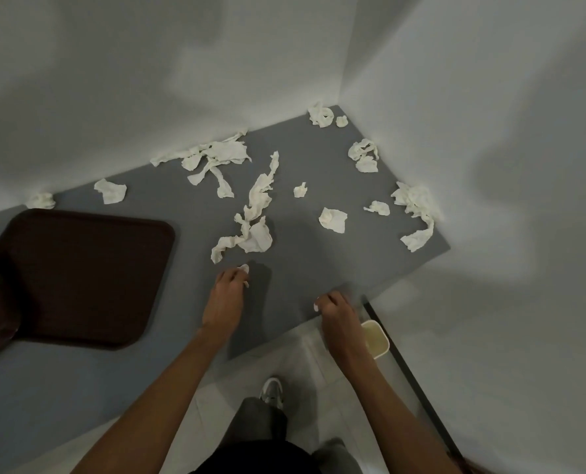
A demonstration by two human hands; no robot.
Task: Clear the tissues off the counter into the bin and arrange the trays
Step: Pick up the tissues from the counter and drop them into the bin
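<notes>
1. Two dark brown trays [86, 275] are seen at the counter's left, one overlapping the other, well apart from both hands.
2. A cream bin [375, 336] is set on the floor [216, 405], just beside the right forearm.
3. Crumpled tissues [254, 213] are scattered across the grey counter [302, 268], several lodged against the white walls [148, 80] of the corner.
4. A small tissue scrap [244, 268] is pinched in the curled fingers of the left hand [228, 289].
5. The right hand [334, 307] is held curled at the counter's edge; whether anything is gripped cannot be told.

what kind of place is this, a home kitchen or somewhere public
Likely a canteen or cafeteria tray-return corner, though that is a guess: dark brown serving trays on a grey counter, used tissues strewn across it, a small bin on the tiled floor.
</notes>
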